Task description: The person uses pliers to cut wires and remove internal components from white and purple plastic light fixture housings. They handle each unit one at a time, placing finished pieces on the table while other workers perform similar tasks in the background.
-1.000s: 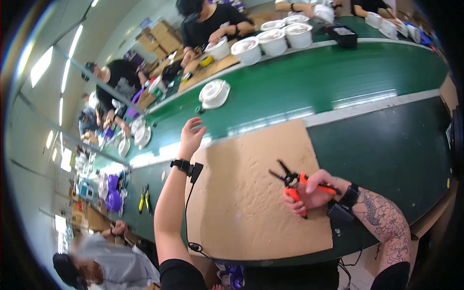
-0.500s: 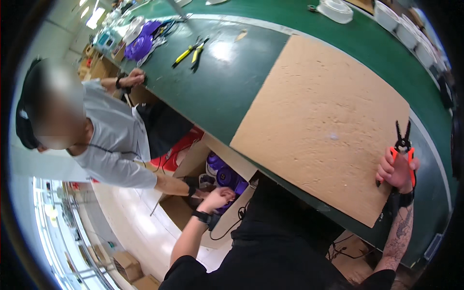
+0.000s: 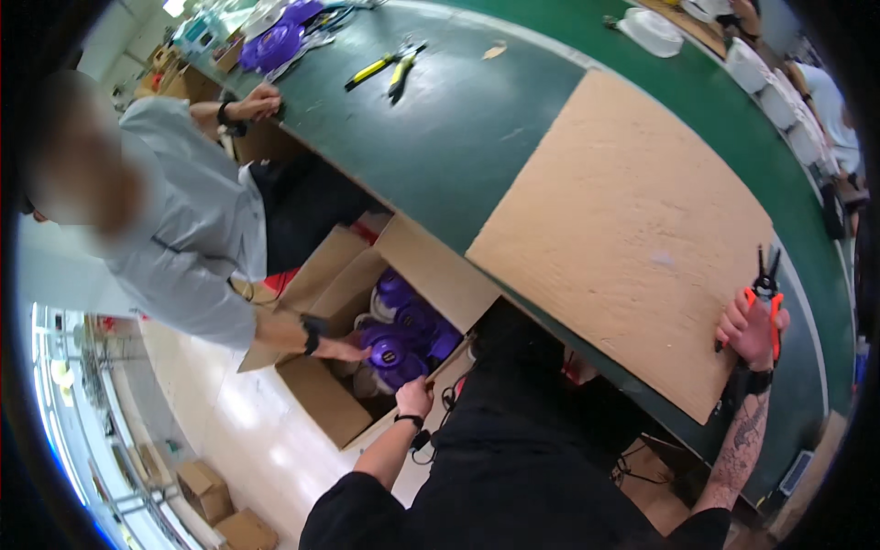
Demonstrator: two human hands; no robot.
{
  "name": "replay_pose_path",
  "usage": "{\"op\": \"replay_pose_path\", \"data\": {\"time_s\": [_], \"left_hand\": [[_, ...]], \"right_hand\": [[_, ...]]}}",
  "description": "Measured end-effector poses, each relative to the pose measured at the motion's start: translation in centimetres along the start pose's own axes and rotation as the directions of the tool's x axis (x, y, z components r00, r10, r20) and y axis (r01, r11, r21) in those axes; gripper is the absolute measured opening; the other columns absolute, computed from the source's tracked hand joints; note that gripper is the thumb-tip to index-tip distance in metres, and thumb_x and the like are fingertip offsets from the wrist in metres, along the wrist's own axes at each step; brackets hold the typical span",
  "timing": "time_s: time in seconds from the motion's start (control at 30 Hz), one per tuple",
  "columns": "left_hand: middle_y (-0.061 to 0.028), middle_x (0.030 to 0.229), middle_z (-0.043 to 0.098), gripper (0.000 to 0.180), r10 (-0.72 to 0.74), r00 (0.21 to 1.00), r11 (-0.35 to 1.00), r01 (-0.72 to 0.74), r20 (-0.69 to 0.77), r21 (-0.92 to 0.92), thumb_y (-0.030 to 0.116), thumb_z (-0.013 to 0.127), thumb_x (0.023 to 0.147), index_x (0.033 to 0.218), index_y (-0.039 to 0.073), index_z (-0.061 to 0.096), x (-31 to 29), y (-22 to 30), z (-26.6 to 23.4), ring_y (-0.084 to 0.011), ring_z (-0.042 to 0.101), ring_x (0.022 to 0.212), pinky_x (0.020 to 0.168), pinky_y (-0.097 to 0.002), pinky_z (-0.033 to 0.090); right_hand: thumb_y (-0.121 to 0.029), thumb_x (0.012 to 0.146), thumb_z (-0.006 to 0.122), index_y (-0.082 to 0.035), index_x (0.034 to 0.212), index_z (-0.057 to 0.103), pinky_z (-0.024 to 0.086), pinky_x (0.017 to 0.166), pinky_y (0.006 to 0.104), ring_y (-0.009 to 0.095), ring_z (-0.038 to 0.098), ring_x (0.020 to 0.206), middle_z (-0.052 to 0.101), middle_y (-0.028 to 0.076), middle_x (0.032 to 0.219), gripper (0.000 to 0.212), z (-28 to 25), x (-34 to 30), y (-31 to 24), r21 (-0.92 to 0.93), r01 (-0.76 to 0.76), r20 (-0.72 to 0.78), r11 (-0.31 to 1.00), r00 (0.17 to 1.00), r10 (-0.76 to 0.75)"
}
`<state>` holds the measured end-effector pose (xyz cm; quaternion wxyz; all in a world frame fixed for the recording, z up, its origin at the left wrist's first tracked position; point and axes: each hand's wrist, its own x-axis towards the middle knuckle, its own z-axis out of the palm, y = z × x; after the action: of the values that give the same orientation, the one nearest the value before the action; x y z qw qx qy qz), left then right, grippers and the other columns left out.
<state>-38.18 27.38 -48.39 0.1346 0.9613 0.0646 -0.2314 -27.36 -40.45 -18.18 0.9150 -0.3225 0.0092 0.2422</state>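
Observation:
My right hand (image 3: 750, 332) is wrapped round a pair of wire strippers (image 3: 764, 286) with orange handles and dark jaws pointing away from me, the jaws a little apart. It rests at the right edge of a flat cardboard sheet (image 3: 632, 220). Lower down, my left hand (image 3: 415, 397) is closed on the near rim of an open cardboard box (image 3: 323, 396). Several purple, round-bodied plastic parts (image 3: 392, 356) lie inside this box. A co-worker's hand (image 3: 346, 349) reaches in and touches one of them.
Yellow-handled pliers (image 3: 390, 71) lie on the dark green table (image 3: 412, 156). More purple parts (image 3: 271, 48) sit at its far left. White housings (image 3: 651, 32) stand on the green belt (image 3: 541, 27) beyond. The co-worker (image 3: 183, 192) stands at left; cardboard boxes (image 3: 205, 490) are on the floor.
My left hand has gone from over the purple parts to the box's near rim and closed there. The view has shifted, showing more of the box. The wire strippers stay in my right hand.

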Motion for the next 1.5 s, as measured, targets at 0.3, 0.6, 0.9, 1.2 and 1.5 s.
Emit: {"op": "replay_pose_path", "data": {"time_s": [0.3, 0.6, 0.9, 1.2, 1.5], "left_hand": [[-0.0376, 0.151, 0.050, 0.091, 0.035, 0.999, 0.963, -0.036, -0.010, -0.266, 0.054, 0.065, 0.097, 0.151, -0.015, 0.043, 8.3, 2.1, 1.7, -0.0514, 0.045, 0.143, 0.123, -0.0499, 0.035], [-0.0178, 0.106, 0.076, 0.025, 0.410, 0.876, 0.741, -0.483, 0.256, 0.467, 0.021, 0.057, 0.096, 0.109, 0.011, 0.075, 11.7, 5.2, -1.6, -0.0418, 0.073, 0.100, 0.087, -0.0508, 0.061], [-0.0130, 0.106, 0.072, 0.022, 0.097, 0.990, 0.995, -0.097, -0.098, 0.008, 0.020, 0.053, 0.101, 0.107, 0.008, 0.070, 6.4, 4.2, -4.3, -0.0330, 0.068, 0.097, 0.086, -0.0449, 0.059], [-0.0082, 0.106, 0.067, 0.021, -0.188, 0.915, 0.804, -0.066, -0.358, -0.590, 0.020, 0.049, 0.106, 0.104, 0.006, 0.065, 2.8, 5.6, -7.2, -0.0242, 0.063, 0.095, 0.084, -0.0390, 0.058], [-0.0152, 0.118, 0.071, 0.035, 0.058, 0.803, 0.540, -0.525, -0.593, -0.658, 0.028, 0.048, 0.107, 0.117, 0.000, 0.066, 2.1, 3.8, -17.4, -0.0261, 0.070, 0.107, 0.091, -0.0412, 0.059]], "right_hand": [[-0.044, 0.067, 0.067, -0.005, 0.103, 0.055, 0.046, 0.089, 0.0457, 0.025, 0.053, 0.081, 0.050, 0.005, 0.084, 0.055, 1.4, -0.6, -1.3, 0.043, -0.004, 0.050, 0.999, 0.999, 0.002], [-0.040, 0.076, 0.066, -0.004, 0.108, 0.056, 0.045, 0.099, 0.0443, 0.026, 0.056, 0.087, 0.054, 0.007, 0.089, 0.049, 1.7, -0.7, -1.8, 0.017, -0.008, 0.168, 1.000, 0.986, 0.005], [-0.036, 0.080, 0.065, -0.002, 0.107, 0.058, 0.046, 0.101, 0.0456, 0.026, 0.057, 0.087, 0.056, 0.008, 0.088, 0.044, 1.6, -1.6, -1.4, 0.051, 0.002, 0.156, 0.999, 0.988, -0.010], [-0.038, 0.078, 0.064, -0.001, 0.103, 0.058, 0.046, 0.100, 0.0455, 0.027, 0.059, 0.088, 0.058, 0.009, 0.090, 0.045, 1.0, -1.5, -1.2, 0.024, 0.007, 0.144, 1.000, 0.990, -0.011], [-0.035, 0.082, 0.063, -0.002, 0.101, 0.060, 0.045, 0.101, 0.0450, 0.026, 0.058, 0.086, 0.057, 0.009, 0.088, 0.038, 1.5, -1.7, -1.1, 0.038, -0.001, 0.147, 0.999, 0.989, -0.004]]}}
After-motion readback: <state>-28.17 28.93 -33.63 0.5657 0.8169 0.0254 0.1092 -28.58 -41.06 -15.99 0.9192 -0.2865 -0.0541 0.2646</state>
